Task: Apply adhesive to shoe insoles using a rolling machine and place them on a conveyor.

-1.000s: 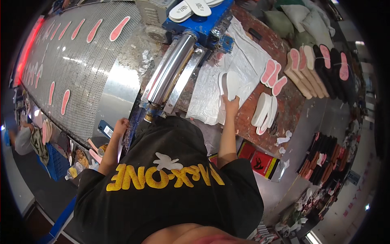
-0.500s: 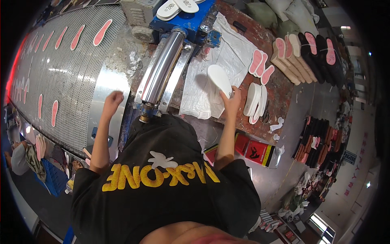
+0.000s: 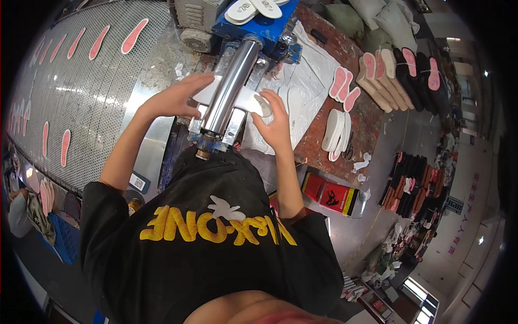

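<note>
A white insole (image 3: 247, 100) lies crosswise under a shiny steel roller (image 3: 233, 81), with an end showing on each side and the middle hidden. My left hand (image 3: 175, 99) is beside its left end, thumb and fingers spread apart. On the other side, my right hand (image 3: 276, 121) reaches around the right end, its thumb and fingers apart at the insole's edges; whether they touch it is hard to tell. The roller belongs to a blue machine (image 3: 280, 35), which has white insoles (image 3: 248, 9) with dark print on top.
Right of the roller, a white plastic sheet (image 3: 310, 70) covers part of a worn reddish table (image 3: 318, 154). White insoles (image 3: 334, 129) and pink-faced insoles (image 3: 339, 83) lie there. Left is a mesh conveyor (image 3: 102, 81) carrying several pink insoles. Tied insole bundles (image 3: 377, 81) stand at the far right.
My right hand has brought the white insole left from over the plastic sheet to the roller, and its fingers have spread. My left hand has moved up and right to the roller and opened.
</note>
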A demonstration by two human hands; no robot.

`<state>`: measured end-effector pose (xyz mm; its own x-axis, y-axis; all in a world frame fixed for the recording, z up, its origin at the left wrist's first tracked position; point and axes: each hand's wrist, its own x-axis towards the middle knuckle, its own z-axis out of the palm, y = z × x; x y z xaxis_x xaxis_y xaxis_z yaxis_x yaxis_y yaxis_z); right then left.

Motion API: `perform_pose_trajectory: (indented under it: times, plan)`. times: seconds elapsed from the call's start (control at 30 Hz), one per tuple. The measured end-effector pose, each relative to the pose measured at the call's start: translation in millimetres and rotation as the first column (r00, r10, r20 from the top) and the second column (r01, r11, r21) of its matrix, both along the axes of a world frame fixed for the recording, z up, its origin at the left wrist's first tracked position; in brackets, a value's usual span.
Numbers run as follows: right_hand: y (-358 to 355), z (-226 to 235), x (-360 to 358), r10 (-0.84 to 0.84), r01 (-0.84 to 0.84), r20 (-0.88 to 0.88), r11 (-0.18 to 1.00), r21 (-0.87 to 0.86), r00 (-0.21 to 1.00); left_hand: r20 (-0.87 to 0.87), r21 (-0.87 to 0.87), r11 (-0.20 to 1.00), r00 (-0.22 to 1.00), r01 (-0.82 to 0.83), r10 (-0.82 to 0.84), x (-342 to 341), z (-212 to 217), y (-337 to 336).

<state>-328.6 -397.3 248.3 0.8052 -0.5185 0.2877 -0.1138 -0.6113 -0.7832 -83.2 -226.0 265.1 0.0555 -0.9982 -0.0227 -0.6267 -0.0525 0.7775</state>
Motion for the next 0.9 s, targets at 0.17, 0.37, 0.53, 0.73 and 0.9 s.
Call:
perform_pose_trajectory:
  times: [0.17, 0.37, 0.53, 0.73, 0.9]
  plan:
    - [6.9, -46.4, -23.1, -0.322, 0.293, 0.026, 0.889, 0.351, 0.946, 0.386, -0.182, 0.977, 0.905, -0.112, 0.176, 25.6, -24.6, 10.5]
    - [12.0, -155.8, -92.6, -0.425, 0.511, -0.283, 0.717, 0.475, 0.86, 0.279, -0.145, 0.968, 0.93, -0.203, 0.237, 72.9, -65.7, 41.1]
    - [33.3, -239.3, -148.7, -0.253, 0.528, -0.502, 0.653, 0.542, 0.827, -0.68, 0.184, 0.965, 0.684, -0.188, 0.263, 68.4, -102.4, 79.0]
    - [79.5, -263.7, -185.6, -0.084, 0.617, -0.698, 0.55, 0.563, 0.711, -0.997, 0.069, 0.899, 0.01, -0.433, 0.081, 34.5, -112.9, 107.3]
    - [106.5, -255.7, -194.6, 0.044, 0.426, -0.796, 0.827, 0.368, 0.604, -0.995, 0.104, 0.823, -0.065, -0.559, 0.082, 34.2, -119.8, 123.0]
